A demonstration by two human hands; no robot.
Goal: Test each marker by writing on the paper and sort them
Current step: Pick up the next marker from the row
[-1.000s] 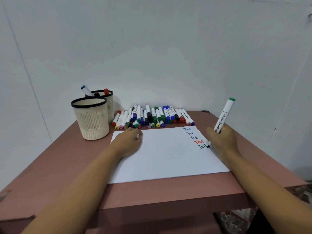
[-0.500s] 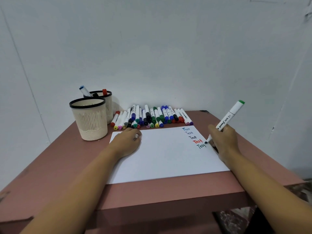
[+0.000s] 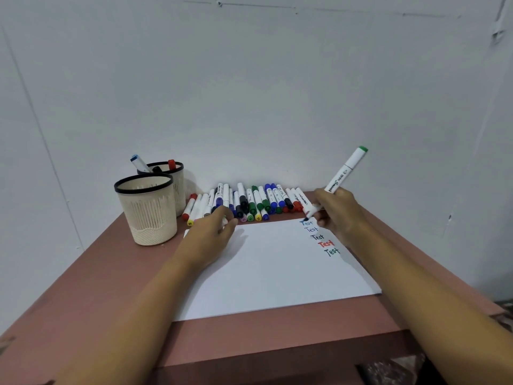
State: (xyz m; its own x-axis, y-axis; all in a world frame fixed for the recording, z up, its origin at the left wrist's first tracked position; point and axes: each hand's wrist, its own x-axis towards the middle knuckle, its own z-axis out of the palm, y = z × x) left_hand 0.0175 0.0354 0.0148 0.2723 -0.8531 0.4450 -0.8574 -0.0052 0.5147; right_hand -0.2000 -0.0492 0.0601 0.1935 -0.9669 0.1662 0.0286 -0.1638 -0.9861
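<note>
**White barrels, bright caps, five coloured words**

The held marker (image 3: 347, 170) has a white barrel with dark lettering and a green end. The paper (image 3: 272, 273) is white. Its "Test" words (image 3: 319, 237) run blue, dark, black, red, green. The row of markers (image 3: 249, 202) is white with red, yellow, blue, black, green and purple caps. The front pen holder (image 3: 148, 209) and rear pen holder (image 3: 179, 179) are cream, ribbed and black-rimmed. The desk (image 3: 111, 287) is dusty reddish-brown.

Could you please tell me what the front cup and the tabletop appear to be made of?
The front cup looks like matt cream moulded plastic, judging by its ribbed slotted wall and black rim. The tabletop is probably laminate or painted board: smooth, even reddish-brown, with a square front edge.
</note>
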